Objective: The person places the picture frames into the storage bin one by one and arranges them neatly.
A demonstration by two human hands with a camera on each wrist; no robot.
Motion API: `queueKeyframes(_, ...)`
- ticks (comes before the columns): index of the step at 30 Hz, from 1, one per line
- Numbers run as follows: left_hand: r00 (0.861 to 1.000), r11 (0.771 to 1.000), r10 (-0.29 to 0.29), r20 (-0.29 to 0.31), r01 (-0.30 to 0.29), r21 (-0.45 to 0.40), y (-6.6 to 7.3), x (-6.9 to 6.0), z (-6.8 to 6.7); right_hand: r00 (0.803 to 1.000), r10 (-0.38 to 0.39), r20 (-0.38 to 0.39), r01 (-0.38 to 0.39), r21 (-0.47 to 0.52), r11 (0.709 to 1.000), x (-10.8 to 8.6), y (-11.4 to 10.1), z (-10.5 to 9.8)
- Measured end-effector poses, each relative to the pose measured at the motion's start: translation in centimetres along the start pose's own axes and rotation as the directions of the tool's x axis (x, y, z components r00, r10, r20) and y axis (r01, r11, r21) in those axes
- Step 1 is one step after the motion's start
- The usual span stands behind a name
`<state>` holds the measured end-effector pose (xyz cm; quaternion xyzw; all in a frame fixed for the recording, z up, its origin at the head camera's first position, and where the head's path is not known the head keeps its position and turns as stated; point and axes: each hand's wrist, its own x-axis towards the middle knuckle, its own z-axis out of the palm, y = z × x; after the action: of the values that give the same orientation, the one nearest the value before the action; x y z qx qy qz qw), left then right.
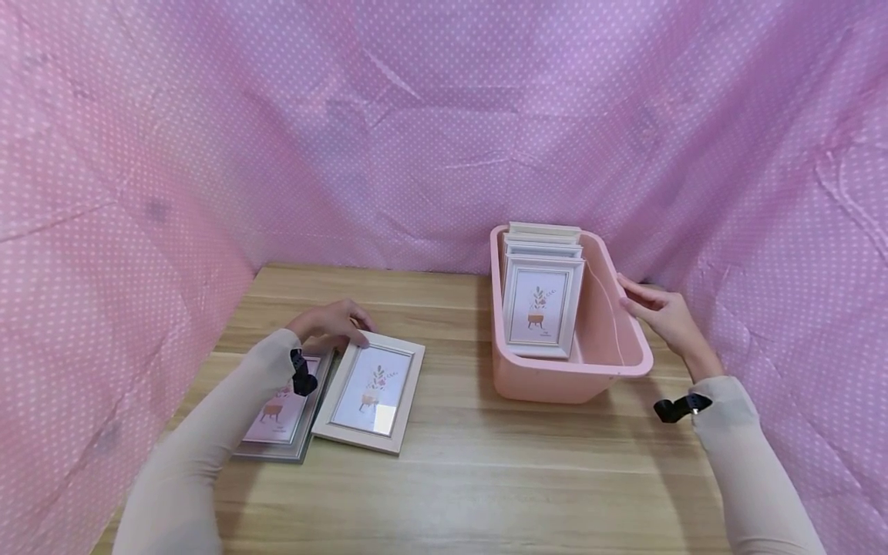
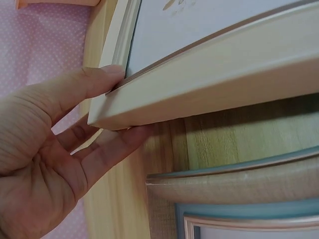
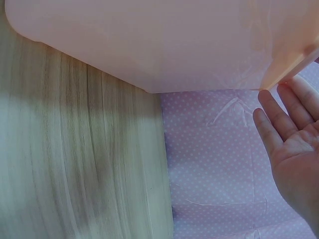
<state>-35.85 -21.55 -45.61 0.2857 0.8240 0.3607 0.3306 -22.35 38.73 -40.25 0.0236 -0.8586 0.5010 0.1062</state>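
Where the left hand (image 1: 331, 324) pinches: top corner of cream frame (image 1: 372, 391), lower left of view — thumb above, fingers beneath.
Grey frame (image 1: 280, 418): just left of it, partly hidden by sleeve (image 1: 208, 432).
Pink bin (image 1: 544, 381): right of centre — right hand (image 1: 659, 314) pinching its rim.
White frame (image 1: 543, 308): foremost in bin, before other frames (image 1: 544, 230).

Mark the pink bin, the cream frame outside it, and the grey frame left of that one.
Pink bin (image 1: 548, 383): head view, on its near outer wall.
Cream frame (image 1: 368, 391): head view, middle of its picture.
Grey frame (image 1: 277, 420): head view, lower part of its picture.
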Motion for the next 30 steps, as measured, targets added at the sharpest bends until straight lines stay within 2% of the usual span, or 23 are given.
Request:
queueKeyframes(4, 0.999, 0.999, -0.039, 0.001, 0.039, -0.034, 0.2, 0.0, 0.2, 1.0, -0.014, 0.008, 0.014, 0.011, 1.0, 0.1, 0.1, 0.0)
queueKeyframes(7, 0.999, 0.998, -0.043, 0.003, 0.043, -0.038, 0.4, 0.0, 0.3, 1.0, -0.011, 0.01, 0.011, 0.019, 1.0, 0.1, 0.2, 0.0)
queueKeyframes(16, 1.0, 1.0, 0.0, -0.003, 0.0, 0.01, 1.0, 0.3, 0.2, 1.0, 0.014, 0.01, -0.015, 0.033, 0.999, -0.2, 0.5, -0.1)
queueKeyframes(23, 1.0, 0.998, -0.012, -0.007, 0.011, -0.066, 2.1, 0.6, 0.2, 1.0, 0.003, 0.021, -0.003, 0.035, 0.999, -0.4, 0.7, -0.2)
queueKeyframes(30, 1.0, 0.993, 0.008, -0.025, -0.011, -0.114, 3.6, 0.9, 0.2, 1.0, -0.003, 0.004, 0.003, 0.034, 0.999, -0.1, 0.5, 0.0)
